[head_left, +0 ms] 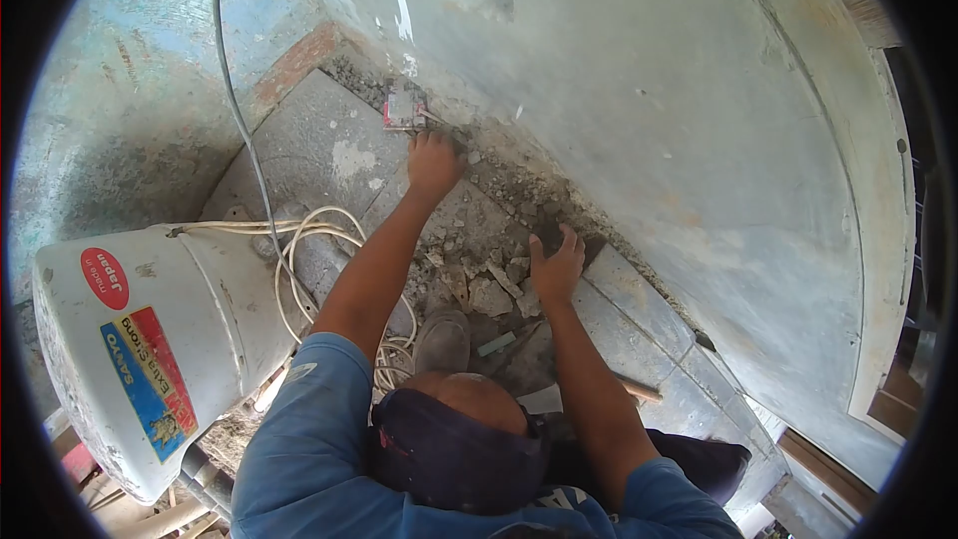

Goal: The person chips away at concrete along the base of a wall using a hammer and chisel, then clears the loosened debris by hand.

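My left hand (435, 166) reaches to the rubble at the foot of the wall, its fingers curled down. What lies under those fingers is hidden. Just beyond it sits a small grey rectangular piece with red edges (403, 106). My right hand (558, 265) is low over the debris, thumb and fingers apart around a dark gap or lump that I cannot make out. Broken mortar and tile chunks (489, 295) lie between my hands, on and beside grey floor tiles (324, 130). A shoe (441, 341) stands close to the chunks.
On the left a white container with stickers (150, 339) lies tilted. Coiled pale cable (394, 364) runs beside it, and a grey cable (232, 90) hangs down. The plastered wall (639, 130) rises on the right. A small wooden strip (639, 389) lies at lower right.
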`<state>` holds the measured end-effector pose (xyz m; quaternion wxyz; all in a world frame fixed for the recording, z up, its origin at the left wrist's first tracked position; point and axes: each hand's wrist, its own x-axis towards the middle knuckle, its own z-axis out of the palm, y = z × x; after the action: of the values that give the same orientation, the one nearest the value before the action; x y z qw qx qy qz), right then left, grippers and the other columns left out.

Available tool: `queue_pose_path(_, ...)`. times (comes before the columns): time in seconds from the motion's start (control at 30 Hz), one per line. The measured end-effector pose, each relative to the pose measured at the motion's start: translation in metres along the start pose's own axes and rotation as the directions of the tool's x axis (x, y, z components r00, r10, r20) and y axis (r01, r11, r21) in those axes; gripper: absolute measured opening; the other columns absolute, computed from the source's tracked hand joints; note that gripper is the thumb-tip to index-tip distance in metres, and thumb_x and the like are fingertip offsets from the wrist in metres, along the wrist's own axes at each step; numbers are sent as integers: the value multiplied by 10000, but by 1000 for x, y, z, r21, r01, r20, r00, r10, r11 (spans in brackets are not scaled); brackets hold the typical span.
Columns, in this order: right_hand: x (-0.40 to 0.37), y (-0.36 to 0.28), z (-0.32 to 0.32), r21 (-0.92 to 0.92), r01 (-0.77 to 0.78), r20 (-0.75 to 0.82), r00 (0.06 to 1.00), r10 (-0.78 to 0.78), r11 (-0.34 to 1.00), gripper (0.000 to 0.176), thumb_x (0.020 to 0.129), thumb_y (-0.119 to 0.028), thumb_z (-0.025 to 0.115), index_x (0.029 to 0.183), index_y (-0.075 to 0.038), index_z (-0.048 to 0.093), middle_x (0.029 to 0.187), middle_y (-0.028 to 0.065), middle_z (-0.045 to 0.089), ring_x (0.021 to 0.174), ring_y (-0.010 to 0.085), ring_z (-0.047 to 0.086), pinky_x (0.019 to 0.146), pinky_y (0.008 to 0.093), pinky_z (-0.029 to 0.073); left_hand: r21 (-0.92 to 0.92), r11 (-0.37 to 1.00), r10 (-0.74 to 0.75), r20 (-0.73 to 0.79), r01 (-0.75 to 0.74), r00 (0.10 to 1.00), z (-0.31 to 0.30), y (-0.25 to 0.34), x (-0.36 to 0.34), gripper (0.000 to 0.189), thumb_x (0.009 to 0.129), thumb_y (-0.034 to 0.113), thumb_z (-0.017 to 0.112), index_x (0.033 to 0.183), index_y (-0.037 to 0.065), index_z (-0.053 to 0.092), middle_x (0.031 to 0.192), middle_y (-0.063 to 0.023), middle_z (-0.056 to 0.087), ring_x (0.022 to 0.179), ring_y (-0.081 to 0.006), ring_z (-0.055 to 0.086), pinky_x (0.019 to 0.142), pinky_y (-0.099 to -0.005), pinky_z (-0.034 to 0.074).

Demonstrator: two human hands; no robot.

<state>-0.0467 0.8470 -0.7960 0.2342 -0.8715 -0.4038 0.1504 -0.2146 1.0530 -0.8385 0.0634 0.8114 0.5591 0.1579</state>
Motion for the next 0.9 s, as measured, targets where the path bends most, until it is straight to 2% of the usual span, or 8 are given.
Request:
queue_pose_path(0.07,1,-5,-1,-9,-11,29,1000,12,1000,553,786,-356,674,1210,-63,473,1207,213,468,1130,400,458,908,503,405,83,995,-62,106,53,993,-1,14,-1,349,717,318,671,941,52,636,1001,-101,594,1009,-290,531,855,-420,399)
queue_pose_path(0.2,-1,-2,0,23,24,29,999,-25,999,567,790,-368,671,1220,-60,465,1225,217,459,1141,406,449,916,504,399,11,991,-133,196,134,971,0,4,7,330,734,297,674,957,57,629,1049,-119,593,1042,-294,519,874,-438,393)
queue_pose_path(0.4,-4,10,5,58,79,9,997,-79,995,568,805,-367,661,1228,-49,452,1232,229,444,1145,416,435,933,508,379,-47,998,37,164,-29,986,5,-18,18,235,731,244,644,918,102,647,981,-92,623,1005,-270,555,832,-441,419)
queue_pose_path(0.47,-5,14,3,54,82,9,997,-83,995,565,809,-365,658,1227,-45,450,1232,232,440,1143,417,434,935,508,375,-65,995,91,359,-72,929,8,-26,28,254,722,249,689,906,87,624,992,-96,614,1004,-318,548,837,-462,423)
queue_pose_path(0.57,-4,12,1,71,63,12,998,-64,995,568,813,-364,655,1229,-40,445,1231,231,434,1140,419,431,936,506,374,-66,987,159,398,-145,903,9,-32,32,251,733,231,650,930,76,644,987,-113,632,989,-301,583,817,-504,446)
queue_pose_path(0.7,-4,14,1,69,63,22,998,-65,996,574,813,-362,655,1237,-42,438,1227,228,432,1141,418,428,937,501,375,-136,987,134,407,-85,904,8,-28,35,276,716,243,682,917,59,642,988,-121,629,1004,-311,576,821,-511,448)
queue_pose_path(0.77,-6,16,1,67,71,16,997,-73,995,574,814,-362,655,1238,-43,437,1226,228,432,1142,418,428,937,501,375,-109,981,189,405,-158,895,15,-30,34,248,708,230,695,828,31,608,950,-161,588,970,-340,561,823,-454,452)
queue_pose_path(0.9,-4,17,0,68,42,26,999,-44,997,573,813,-360,656,1239,-46,436,1229,230,431,1149,419,424,941,501,375,-164,968,234,309,-190,922,13,-31,31,259,692,219,697,836,31,592,934,-160,577,959,-347,558,816,-456,447)
